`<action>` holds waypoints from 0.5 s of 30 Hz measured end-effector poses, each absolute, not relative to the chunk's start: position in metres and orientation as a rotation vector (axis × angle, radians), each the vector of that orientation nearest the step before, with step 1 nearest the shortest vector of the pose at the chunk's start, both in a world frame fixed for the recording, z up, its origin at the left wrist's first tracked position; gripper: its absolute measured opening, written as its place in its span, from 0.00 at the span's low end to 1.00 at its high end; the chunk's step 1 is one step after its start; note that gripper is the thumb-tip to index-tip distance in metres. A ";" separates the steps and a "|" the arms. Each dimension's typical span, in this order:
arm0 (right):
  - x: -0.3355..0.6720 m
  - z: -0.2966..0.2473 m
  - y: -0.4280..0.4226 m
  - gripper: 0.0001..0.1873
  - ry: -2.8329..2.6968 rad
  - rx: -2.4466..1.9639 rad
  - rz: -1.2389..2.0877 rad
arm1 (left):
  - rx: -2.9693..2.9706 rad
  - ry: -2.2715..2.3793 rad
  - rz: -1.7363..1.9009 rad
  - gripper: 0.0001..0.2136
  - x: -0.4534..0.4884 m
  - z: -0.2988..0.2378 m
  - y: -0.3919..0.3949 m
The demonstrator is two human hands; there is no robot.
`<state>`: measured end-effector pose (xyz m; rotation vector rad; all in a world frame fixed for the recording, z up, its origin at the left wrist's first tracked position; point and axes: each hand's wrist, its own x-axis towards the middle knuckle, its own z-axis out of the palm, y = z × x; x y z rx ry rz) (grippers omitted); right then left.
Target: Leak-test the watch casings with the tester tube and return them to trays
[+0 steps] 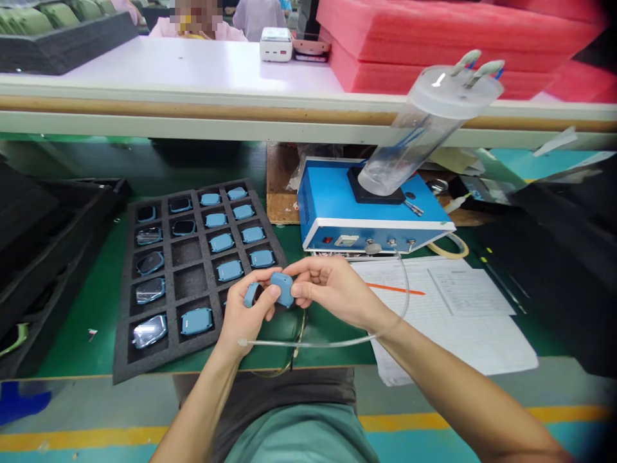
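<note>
A: Which step was in hand?

B: Looked like two-handed close handling of one blue watch case (pixel 283 289), just below centre of the frame, plain blue side to the camera. Check or alignment, couldn't tell.

A: Grip state?

B: Left grip (pixel 241 310): fingers curled, thumb on the left edge of the blue watch case, with a dark-faced watch case (pixel 252 294) tucked between thumb and fingers. Right grip (pixel 337 292): thumb and index nearly together, pinching the right edge of the blue one. Pressure couldn't be read.

A: Both out of the foam tray (pixel 126 368)?

B: Yes, held up by its lower right corner, over the table (pixel 335 326). Tray sat left of centre, more cases in its compartments.

A: Next move?

B: My read: it called for a steady pinch on the rim, and keeping the two cases from knocking, they were close. Also watch the clear tube (pixel 313 345) from the blue box (pixel 332 190), upper right of centre. It crossed both arms in view, a possible snag. Contact with the skin wasn't clear.
</note>
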<state>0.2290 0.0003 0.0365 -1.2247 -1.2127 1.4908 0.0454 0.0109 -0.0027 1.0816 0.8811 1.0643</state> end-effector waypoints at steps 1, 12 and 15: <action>0.227 0.040 0.001 0.17 -1.233 -1.221 1.467 | 1.035 0.864 1.089 0.13 0.046 -0.002 0.011; 0.225 -0.008 -0.119 0.27 -1.291 -1.179 1.489 | 0.587 0.873 1.281 0.19 0.049 0.008 0.011; 0.215 -0.005 -0.142 0.19 -1.420 -0.863 1.741 | 0.582 0.892 1.290 0.18 0.050 0.008 0.012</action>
